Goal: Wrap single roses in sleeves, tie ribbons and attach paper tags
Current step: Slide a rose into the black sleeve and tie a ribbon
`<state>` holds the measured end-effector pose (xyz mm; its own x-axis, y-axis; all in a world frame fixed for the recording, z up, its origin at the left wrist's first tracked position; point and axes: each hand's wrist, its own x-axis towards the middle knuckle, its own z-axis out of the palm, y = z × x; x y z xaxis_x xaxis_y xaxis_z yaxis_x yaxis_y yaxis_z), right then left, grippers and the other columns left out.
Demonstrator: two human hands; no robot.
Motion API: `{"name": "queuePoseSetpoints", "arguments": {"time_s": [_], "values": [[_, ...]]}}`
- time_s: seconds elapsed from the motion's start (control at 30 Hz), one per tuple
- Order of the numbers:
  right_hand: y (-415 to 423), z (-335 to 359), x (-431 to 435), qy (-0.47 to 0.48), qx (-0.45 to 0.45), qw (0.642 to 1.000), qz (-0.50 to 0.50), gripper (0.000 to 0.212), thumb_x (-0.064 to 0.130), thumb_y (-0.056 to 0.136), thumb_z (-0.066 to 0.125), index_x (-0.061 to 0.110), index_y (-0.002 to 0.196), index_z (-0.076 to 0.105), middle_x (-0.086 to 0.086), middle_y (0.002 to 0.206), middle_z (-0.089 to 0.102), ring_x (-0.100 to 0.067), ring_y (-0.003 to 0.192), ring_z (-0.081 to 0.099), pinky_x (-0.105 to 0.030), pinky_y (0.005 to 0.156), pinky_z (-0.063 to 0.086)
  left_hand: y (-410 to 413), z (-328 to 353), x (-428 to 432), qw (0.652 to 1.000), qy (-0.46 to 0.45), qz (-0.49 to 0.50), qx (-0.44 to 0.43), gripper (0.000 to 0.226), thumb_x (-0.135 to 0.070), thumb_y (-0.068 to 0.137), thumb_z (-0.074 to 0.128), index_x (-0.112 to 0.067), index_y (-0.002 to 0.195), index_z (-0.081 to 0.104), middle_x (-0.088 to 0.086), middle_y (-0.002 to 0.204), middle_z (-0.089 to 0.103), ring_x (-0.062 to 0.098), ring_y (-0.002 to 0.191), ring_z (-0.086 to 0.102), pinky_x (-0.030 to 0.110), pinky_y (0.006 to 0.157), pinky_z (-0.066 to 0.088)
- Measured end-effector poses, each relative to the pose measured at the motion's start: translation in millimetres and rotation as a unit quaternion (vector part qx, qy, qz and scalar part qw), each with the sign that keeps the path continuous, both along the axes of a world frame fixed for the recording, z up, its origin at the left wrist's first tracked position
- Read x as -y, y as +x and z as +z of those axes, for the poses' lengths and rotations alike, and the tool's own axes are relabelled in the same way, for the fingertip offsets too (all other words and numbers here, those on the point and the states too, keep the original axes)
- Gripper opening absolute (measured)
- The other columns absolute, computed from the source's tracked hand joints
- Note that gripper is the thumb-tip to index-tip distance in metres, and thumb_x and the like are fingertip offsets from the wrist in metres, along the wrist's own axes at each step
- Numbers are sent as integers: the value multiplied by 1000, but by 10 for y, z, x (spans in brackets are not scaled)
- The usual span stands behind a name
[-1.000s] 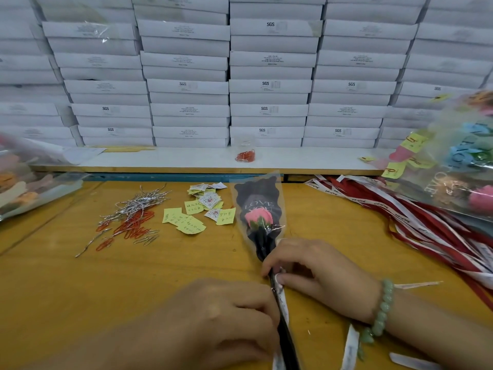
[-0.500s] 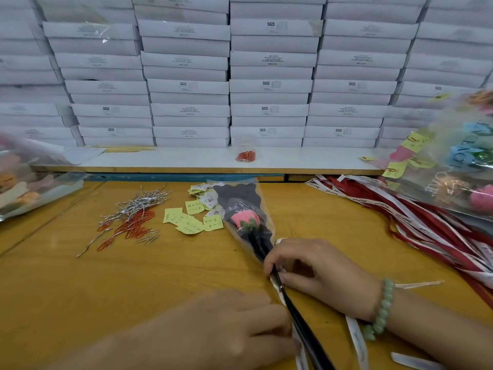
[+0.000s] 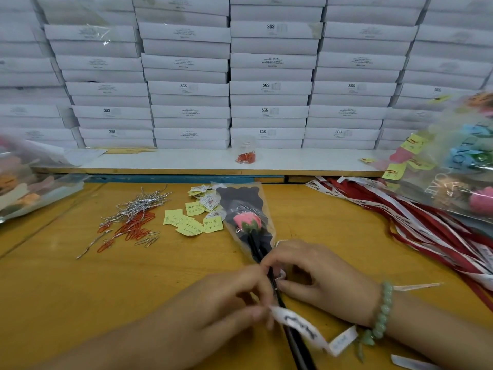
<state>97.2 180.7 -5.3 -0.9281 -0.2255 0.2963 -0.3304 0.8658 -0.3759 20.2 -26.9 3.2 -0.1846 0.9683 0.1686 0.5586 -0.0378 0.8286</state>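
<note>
now the left hand (image 3: 218, 303) is pinching the white ribbon (image 3: 301, 327). the right hand (image 3: 322, 279) is gripping the black rose stem (image 3: 279, 297).

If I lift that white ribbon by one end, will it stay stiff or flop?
Probably flops: the white ribbon bends loosely across the stem. Likely very light, being thin and flat. Its smooth face may slip easily.

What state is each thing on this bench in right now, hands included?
Sleeved rose: lying flat, bloom pointing away, sleeve on.
White ribbon: crosses the stem, no knot visible.
Left hand: pinches the white ribbon.
Right hand: pinches the stem below the sleeve.
Paper tags: loose pile beside the sleeve.
Paper clips: loose heap.
Spare ribbons: piled at right.
</note>
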Motion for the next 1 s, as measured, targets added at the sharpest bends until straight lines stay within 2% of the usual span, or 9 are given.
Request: {"name": "queuePoseSetpoints", "arguments": {"time_s": [0.13,0.23,0.33,0.43,0.6,0.73,0.87,0.93,1.0], "values": [[-36,-134,-14,42,-9,999,-13,16,43,91,56,42,107,55,21,94,56,4,88,53,-11,76,40,-75,-45,29,987,71,36,137,10,-23,98,53,-15,94,56,5,82,65,23,87,65,27,80,48],[-118,-375,40,67,-41,997,9,27,20,96,53,45,100,60,8,96,63,-10,93,61,-35,89,50,-94,-61,-25,969,92,48,224,10,-20,95,58,-12,90,56,8,72,61,27,71,66,32,73,52],[-65,-225,16,77,-37,996,4,32,31,91,54,50,115,46,26,86,46,17,80,46,-2,75,36,-118,-107,-52,948,109,94,283,9,-21,92,61,-15,85,59,10,67,58,23,54,61,30,61,53],[61,-12,19,41,2,999,10,30,43,88,56,44,114,42,21,84,51,12,71,48,-5,63,36,-135,-164,-86,931,120,151,309,11,-18,90,63,-18,80,62,10,64,57,17,42,51,27,51,50],[78,20,37,-99,23,994,35,35,38,78,77,32,77,42,8,59,49,-9,51,43,-16,50,31,-171,-215,-104,924,113,161,327,20,-16,83,69,-10,91,51,16,67,62,14,36,47,18,39,40],[72,60,59,-344,106,927,105,28,15,77,78,30,68,56,10,52,53,-4,45,40,-17,47,32,-176,-232,-107,940,95,154,288,17,-16,84,67,-10,90,52,20,82,69,13,36,49,18,36,39],[75,141,73,-505,144,829,193,10,31,81,73,22,79,69,7,64,67,1,49,56,-8,52,45,-141,-208,-112,948,83,155,264,11,-16,82,65,-9,90,64,15,82,72,10,35,50,16,35,38],[78,146,59,-558,146,791,204,22,31,86,67,10,90,70,-11,68,65,2,45,49,-7,50,43,-111,-182,-115,954,69,160,243,8,-17,83,63,-16,85,71,18,77,71,8,35,49,15,35,37],[74,148,26,-548,126,810,168,33,35,89,62,6,104,68,-36,78,56,-1,40,36,-11,41,36,-93,-156,-108,961,49,160,219,16,-12,91,62,-22,88,74,18,84,72,7,39,49,15,38,37]]}}
